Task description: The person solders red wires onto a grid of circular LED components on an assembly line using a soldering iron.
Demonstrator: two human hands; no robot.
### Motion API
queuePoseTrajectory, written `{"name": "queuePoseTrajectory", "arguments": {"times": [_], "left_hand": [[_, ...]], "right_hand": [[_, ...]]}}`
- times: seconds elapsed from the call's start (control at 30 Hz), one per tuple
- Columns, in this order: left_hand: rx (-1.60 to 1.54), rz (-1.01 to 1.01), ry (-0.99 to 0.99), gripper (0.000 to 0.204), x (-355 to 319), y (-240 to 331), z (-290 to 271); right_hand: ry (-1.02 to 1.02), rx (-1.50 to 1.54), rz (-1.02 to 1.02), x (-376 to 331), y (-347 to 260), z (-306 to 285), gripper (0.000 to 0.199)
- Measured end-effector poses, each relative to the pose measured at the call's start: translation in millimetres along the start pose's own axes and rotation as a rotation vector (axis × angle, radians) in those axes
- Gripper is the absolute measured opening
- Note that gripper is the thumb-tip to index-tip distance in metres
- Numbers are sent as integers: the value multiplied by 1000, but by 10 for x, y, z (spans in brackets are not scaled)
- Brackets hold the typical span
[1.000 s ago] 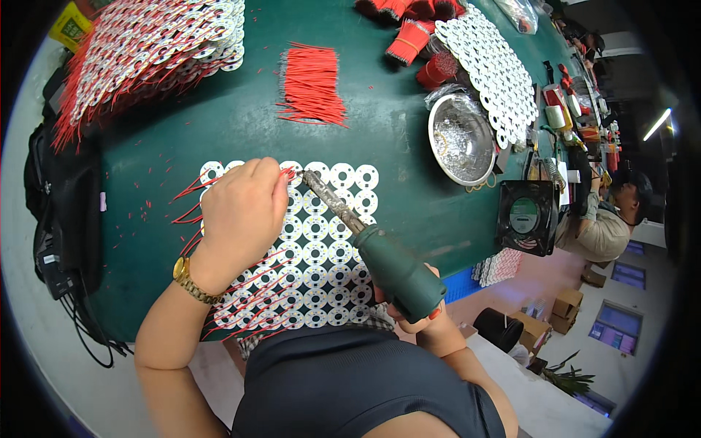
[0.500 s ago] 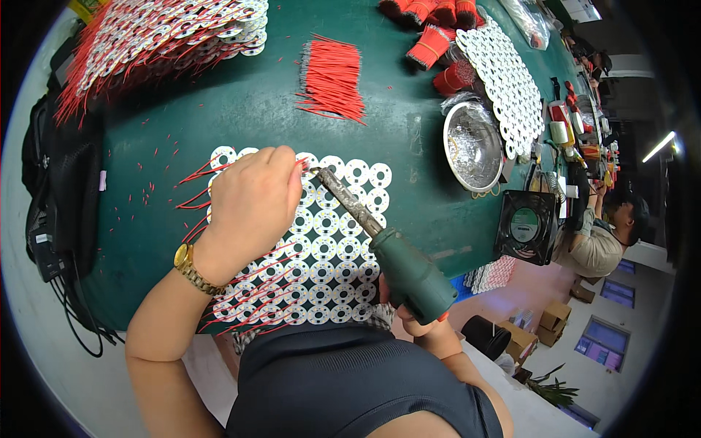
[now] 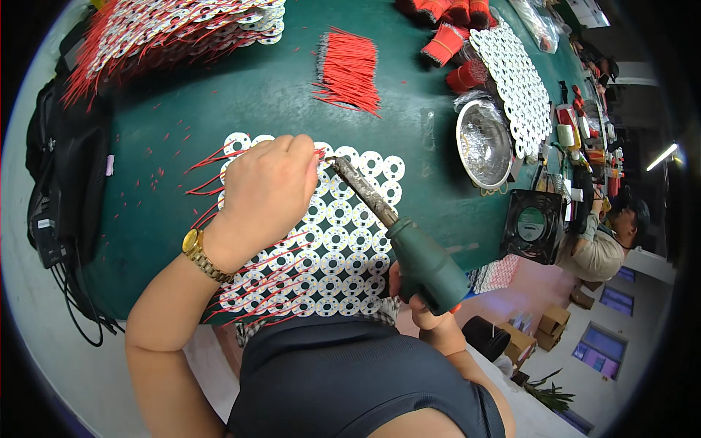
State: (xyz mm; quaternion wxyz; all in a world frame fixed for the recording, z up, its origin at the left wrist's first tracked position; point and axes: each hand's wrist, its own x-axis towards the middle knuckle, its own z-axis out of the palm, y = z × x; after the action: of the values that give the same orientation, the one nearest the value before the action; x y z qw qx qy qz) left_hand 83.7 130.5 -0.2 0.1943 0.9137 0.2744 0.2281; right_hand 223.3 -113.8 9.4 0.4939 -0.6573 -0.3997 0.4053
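Note:
My left hand, with a gold watch at its wrist, is closed in a pinch over the upper part of a sheet of round white LED boards. Short red wires stick out at its fingertips. My right hand grips a green gun-shaped soldering iron from below, and the handle hides most of its fingers. The iron's metal tip is at the wire ends beside my left fingertips; whether it touches a board I cannot tell. Red wires lie across the sheet's left and lower boards.
A pile of red wires lies beyond the sheet. Stacked wired boards stand far left, a black bag at left. On the right are a metal bowl, bundled wires, another board sheet, a black fan and a co-worker.
The whole view has shifted, so the table's things appear farther right and slightly higher. My hands keep nearly the same place over the sheet, wires and iron still held.

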Motion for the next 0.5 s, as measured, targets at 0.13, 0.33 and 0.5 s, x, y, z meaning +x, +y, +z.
{"name": "queuePoseTrajectory", "arguments": {"times": [0.13, 0.33, 0.5], "left_hand": [[-2, 11, 11, 17, -4, -7, 1], [22, 26, -4, 16, -18, -19, -22], [41, -87, -40, 18, -40, 7, -143]], "right_hand": [[-10, 13, 25, 1, -9, -16, 90], [47, 42, 69, -91, -22, 56, 97], [113, 221, 86, -91, -97, 153, 102]]}}
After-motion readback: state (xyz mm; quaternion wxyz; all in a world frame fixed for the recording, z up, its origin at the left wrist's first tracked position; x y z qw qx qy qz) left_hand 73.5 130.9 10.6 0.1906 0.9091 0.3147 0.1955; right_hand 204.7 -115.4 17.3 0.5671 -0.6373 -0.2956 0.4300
